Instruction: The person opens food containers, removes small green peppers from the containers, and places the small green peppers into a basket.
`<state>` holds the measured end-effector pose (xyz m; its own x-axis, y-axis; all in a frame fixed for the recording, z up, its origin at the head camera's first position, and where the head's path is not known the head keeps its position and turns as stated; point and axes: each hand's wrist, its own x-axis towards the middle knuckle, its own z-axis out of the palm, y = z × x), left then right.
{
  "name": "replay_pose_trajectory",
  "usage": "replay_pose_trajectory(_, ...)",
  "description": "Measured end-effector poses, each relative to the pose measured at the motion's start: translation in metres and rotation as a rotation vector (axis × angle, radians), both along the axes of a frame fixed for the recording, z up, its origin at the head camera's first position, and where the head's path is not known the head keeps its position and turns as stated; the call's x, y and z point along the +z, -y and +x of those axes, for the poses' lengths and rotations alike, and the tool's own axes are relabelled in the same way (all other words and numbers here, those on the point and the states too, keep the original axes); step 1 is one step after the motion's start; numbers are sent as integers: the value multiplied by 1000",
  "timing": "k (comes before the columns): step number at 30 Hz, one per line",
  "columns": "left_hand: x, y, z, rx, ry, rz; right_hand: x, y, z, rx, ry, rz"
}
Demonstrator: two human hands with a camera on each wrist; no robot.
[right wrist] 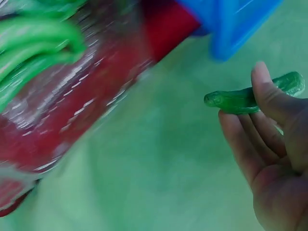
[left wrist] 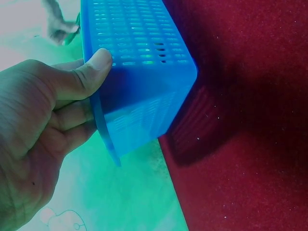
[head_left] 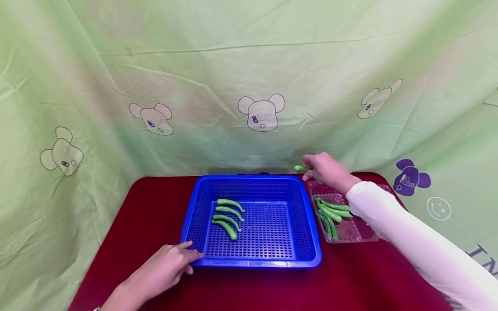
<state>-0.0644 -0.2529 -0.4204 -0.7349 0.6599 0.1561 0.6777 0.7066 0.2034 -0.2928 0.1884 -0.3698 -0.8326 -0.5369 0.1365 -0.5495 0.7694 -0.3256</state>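
Right hand [head_left: 324, 170] grip pinches green pepper [head_left: 300, 169], long axis level, pointing left.

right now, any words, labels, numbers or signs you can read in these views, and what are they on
"IN": large dark letters cut off at the right edge of the green backdrop cloth; the rest is out of frame.
Small marks on the printed bear heads: too small to read.
Smiley sign on the cloth: a symbol, no words.
Blue basket, clear tray: no readable text.
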Motion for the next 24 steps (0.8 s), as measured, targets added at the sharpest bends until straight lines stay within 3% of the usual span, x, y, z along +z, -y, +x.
replay_pose_trajectory(8,0,0,0,0,9,7,17,75,7,90,38,-22)
replay_pose_trajectory(13,1,0,0,5,19,0,24,115,11,134,14,-12)
replay_pose_trajectory(24,0,-1,0,13,22,2,20,191,33,157,75,9)
